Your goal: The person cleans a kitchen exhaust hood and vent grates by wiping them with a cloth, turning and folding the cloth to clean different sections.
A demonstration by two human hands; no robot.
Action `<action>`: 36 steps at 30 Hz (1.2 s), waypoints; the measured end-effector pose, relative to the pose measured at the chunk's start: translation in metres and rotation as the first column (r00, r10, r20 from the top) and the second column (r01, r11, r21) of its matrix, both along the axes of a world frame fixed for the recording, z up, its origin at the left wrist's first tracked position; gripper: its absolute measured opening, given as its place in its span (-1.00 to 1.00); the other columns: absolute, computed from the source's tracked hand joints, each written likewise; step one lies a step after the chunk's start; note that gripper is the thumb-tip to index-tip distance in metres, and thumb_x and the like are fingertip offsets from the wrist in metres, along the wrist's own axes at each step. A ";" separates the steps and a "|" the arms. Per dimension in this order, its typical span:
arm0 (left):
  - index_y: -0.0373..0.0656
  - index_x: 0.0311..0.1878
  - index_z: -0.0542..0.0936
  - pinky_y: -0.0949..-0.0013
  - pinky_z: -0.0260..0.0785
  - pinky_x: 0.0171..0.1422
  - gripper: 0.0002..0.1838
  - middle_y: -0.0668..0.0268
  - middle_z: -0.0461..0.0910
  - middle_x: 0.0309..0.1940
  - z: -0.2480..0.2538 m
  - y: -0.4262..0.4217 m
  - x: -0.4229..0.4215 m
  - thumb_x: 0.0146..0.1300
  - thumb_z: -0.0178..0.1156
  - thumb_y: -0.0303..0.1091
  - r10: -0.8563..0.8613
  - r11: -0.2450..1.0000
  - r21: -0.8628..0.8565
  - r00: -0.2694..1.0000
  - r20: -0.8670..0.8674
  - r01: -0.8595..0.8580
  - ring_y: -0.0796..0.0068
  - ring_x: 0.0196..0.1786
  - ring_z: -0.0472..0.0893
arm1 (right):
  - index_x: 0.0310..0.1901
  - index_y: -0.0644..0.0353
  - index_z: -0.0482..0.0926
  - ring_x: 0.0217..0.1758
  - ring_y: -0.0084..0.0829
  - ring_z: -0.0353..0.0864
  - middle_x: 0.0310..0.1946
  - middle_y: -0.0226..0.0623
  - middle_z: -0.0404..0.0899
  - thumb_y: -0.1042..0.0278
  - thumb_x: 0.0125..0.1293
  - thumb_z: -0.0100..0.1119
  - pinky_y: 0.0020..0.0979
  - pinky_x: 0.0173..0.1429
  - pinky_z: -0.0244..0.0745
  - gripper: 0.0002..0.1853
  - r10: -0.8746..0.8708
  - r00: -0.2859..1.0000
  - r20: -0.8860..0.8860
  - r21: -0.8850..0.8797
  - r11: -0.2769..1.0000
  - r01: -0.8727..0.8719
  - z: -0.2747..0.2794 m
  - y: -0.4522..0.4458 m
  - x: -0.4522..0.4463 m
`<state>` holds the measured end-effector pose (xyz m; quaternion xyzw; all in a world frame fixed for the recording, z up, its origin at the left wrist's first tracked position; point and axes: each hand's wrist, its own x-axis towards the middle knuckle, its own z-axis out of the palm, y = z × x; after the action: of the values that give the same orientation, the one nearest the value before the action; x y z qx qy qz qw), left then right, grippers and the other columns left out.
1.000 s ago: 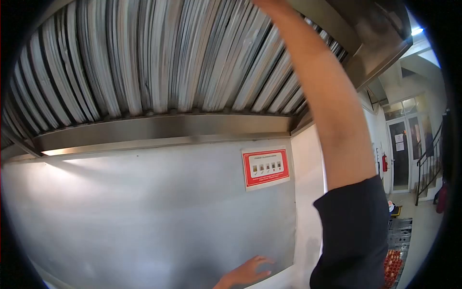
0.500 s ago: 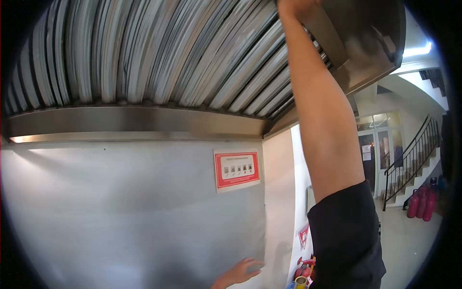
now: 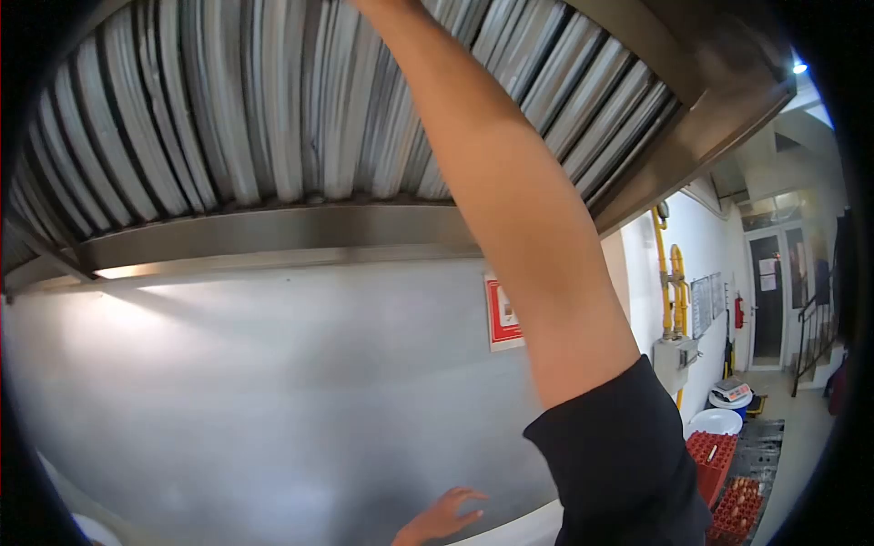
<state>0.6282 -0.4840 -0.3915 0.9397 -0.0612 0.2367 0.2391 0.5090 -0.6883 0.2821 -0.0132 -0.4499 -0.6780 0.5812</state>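
Observation:
My right arm, in a black sleeve, stretches up across the view to the slatted metal filters point(image 3: 264, 109) of a hood. The fingers of my right hand point(image 3: 378, 3) are cut off by the top edge, so what they touch or hold cannot be seen. Low in the middle, my left hand point(image 3: 442, 516) is held in front of the grey metal wall panel point(image 3: 273, 391), fingers apart and nothing in them. The hood's metal rim point(image 3: 273, 230) runs below the filters. Behind my right forearm, a red and white sign point(image 3: 501, 318) is partly hidden.
At the right are yellow pipes point(image 3: 677, 291), a grey box point(image 3: 672, 364), red trays point(image 3: 713, 455), a white round lid point(image 3: 715, 421) and a scale point(image 3: 731, 390). Farther back stand a fire extinguisher point(image 3: 738, 312), a door point(image 3: 767, 296) and a stair railing point(image 3: 813, 337).
My right arm has swung left across the filters and now covers part of the sign. The view has turned back left, and the pipes and red trays show. My left hand stays low with fingers apart.

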 end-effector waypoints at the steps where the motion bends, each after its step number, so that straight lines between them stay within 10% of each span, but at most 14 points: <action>1: -0.06 0.28 0.56 0.15 0.32 0.43 -0.55 0.11 0.49 0.27 -0.003 0.000 -0.006 0.42 0.24 -0.07 0.023 1.000 -0.021 1.000 -0.016 -0.023 0.12 0.33 0.46 | -0.05 0.34 0.66 0.13 0.10 0.61 0.16 0.20 0.53 0.39 0.29 0.12 -0.04 0.24 0.51 -0.72 0.011 0.999 0.044 -0.191 0.982 -0.003 -0.020 0.013 0.003; 3: -0.03 0.28 0.57 0.16 0.37 0.39 -0.56 0.12 0.49 0.28 -0.013 -0.002 -0.015 0.43 0.23 -0.07 0.070 0.994 -0.078 0.996 -0.047 -0.073 0.13 0.31 0.48 | -0.03 0.24 0.69 0.21 0.04 0.58 0.16 0.22 0.53 0.38 0.26 0.18 -0.04 0.29 0.47 -0.72 0.043 0.985 0.166 -0.460 0.887 0.039 -0.065 0.054 0.024; 4: -0.03 0.27 0.57 0.16 0.39 0.38 -0.56 0.13 0.48 0.28 -0.016 -0.008 -0.019 0.43 0.23 -0.06 0.077 0.989 -0.119 0.996 -0.054 -0.083 0.14 0.30 0.49 | -0.02 0.24 0.70 -0.21 -0.01 0.70 -0.24 0.01 0.71 0.32 0.24 0.20 -0.12 -0.09 0.54 -0.69 0.003 0.964 0.268 -0.390 0.915 0.105 -0.104 0.068 0.039; 5: -0.02 0.27 0.57 0.16 0.40 0.36 -0.56 0.13 0.48 0.28 -0.017 -0.015 -0.023 0.44 0.22 -0.05 0.086 0.981 -0.167 0.995 -0.059 -0.095 0.15 0.29 0.50 | -0.10 0.21 0.68 0.02 0.12 0.62 -0.12 0.08 0.66 0.41 0.20 0.15 -0.18 0.11 0.51 -0.75 0.165 0.968 0.187 -0.639 0.769 -0.008 -0.151 0.071 0.050; 7: -0.01 0.28 0.57 0.16 0.43 0.34 -0.57 0.14 0.47 0.29 -0.037 -0.022 -0.027 0.44 0.22 -0.05 0.089 0.961 -0.258 0.994 -0.060 -0.102 0.16 0.28 0.51 | 0.02 0.34 0.63 -0.13 -0.50 0.60 -0.16 -0.31 0.69 0.38 0.42 0.14 -0.38 -0.06 0.49 -0.74 0.353 0.931 -0.091 -0.904 0.364 -0.226 -0.220 0.089 0.078; 9: 0.00 0.29 0.55 0.15 0.46 0.31 -0.56 0.15 0.45 0.30 -0.068 -0.016 -0.027 0.44 0.23 -0.06 0.075 0.936 -0.340 0.996 -0.057 -0.090 0.17 0.28 0.51 | 0.29 0.31 0.42 0.14 -0.37 0.59 0.16 -0.23 0.56 0.49 0.41 0.07 -0.33 0.16 0.55 -0.57 0.636 0.552 -0.539 -0.832 -0.298 -0.468 -0.282 0.129 0.121; 13: -0.04 0.29 0.53 0.14 0.51 0.27 -0.59 0.17 0.46 0.27 -0.095 -0.018 -0.052 0.42 0.27 -0.21 0.126 0.815 -0.552 0.984 -0.129 -0.176 0.20 0.26 0.55 | 0.18 0.21 0.49 0.05 -0.27 0.63 0.08 -0.16 0.60 0.24 0.38 0.13 -0.22 -0.01 0.63 -0.60 0.377 -0.045 -0.925 -0.322 -0.842 -0.433 -0.414 0.162 0.176; 18: -0.11 0.24 0.56 0.28 0.50 0.22 -0.65 0.27 0.57 0.20 -0.139 -0.006 -0.089 0.44 0.25 -0.30 0.271 0.626 -0.736 0.957 -0.105 -0.258 0.38 0.18 0.60 | 0.16 0.16 0.51 -0.11 -0.25 0.73 -0.04 -0.19 0.67 0.22 0.36 0.18 -0.26 -0.24 0.71 -0.61 -0.065 -0.356 -0.932 0.198 -0.915 -0.351 -0.531 0.168 0.193; 21: -0.17 0.20 0.57 0.23 0.50 0.21 -0.65 0.21 0.59 0.18 -0.153 -0.004 -0.106 0.41 0.26 -0.30 0.339 0.517 -0.793 0.928 -0.157 -0.323 0.29 0.11 0.65 | 0.16 0.22 0.53 0.10 -0.16 0.65 0.09 -0.06 0.61 0.04 0.39 0.11 -0.13 0.01 0.67 -0.53 0.002 -0.405 -0.915 0.063 -0.987 -0.148 -0.594 0.177 0.213; 28: -0.26 0.22 0.57 0.27 0.45 0.27 -0.64 0.24 0.61 0.16 -0.204 0.003 -0.150 0.46 0.22 -0.28 0.424 0.319 -0.865 0.874 -0.235 -0.387 0.43 0.16 0.60 | 0.42 0.22 0.31 0.36 -0.14 0.50 0.33 -0.16 0.47 0.23 0.16 0.35 -0.05 0.45 0.40 -0.21 -0.111 -0.143 -0.983 0.168 -0.856 -0.489 -0.742 0.179 0.270; 33: -0.15 0.24 0.51 0.21 0.56 0.07 -0.66 0.25 0.64 0.03 -0.245 0.004 -0.236 0.47 0.20 -0.32 0.697 -0.155 -0.982 0.716 -0.028 0.112 0.34 0.04 0.67 | 0.17 0.16 0.53 0.06 -0.20 0.66 0.05 -0.19 0.65 0.25 0.32 0.15 -0.08 0.03 0.64 -0.60 -0.625 -0.388 -0.677 0.708 -0.409 -0.576 -0.809 0.148 0.266; 35: -0.08 0.22 0.50 0.18 0.56 0.01 -0.65 0.25 0.64 -0.01 -0.265 -0.004 -0.280 0.46 0.19 -0.23 0.787 -0.214 -0.952 0.616 -0.035 0.220 0.30 -0.01 0.67 | 0.11 0.15 0.56 -0.01 -0.25 0.67 -0.03 -0.23 0.66 0.28 0.36 0.08 -0.16 -0.14 0.62 -0.67 -0.588 -0.509 -0.629 0.768 -0.370 -0.522 -0.853 0.141 0.268; 36: -0.05 0.22 0.50 0.17 0.54 0.00 -0.64 0.25 0.64 -0.03 -0.275 -0.010 -0.298 0.45 0.18 -0.16 0.820 -0.234 -0.949 0.567 -0.077 0.210 0.30 -0.03 0.66 | 0.11 0.13 0.57 -0.01 -0.28 0.66 -0.02 -0.26 0.67 0.26 0.39 0.08 -0.20 -0.12 0.60 -0.69 -0.559 -0.335 -0.759 0.623 -0.471 -0.625 -0.899 0.131 0.278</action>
<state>0.3301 -0.4938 -0.6667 0.2374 0.3388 0.5697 0.7101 0.7873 -0.5569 -0.6164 -0.3977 -0.1121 0.6175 0.6693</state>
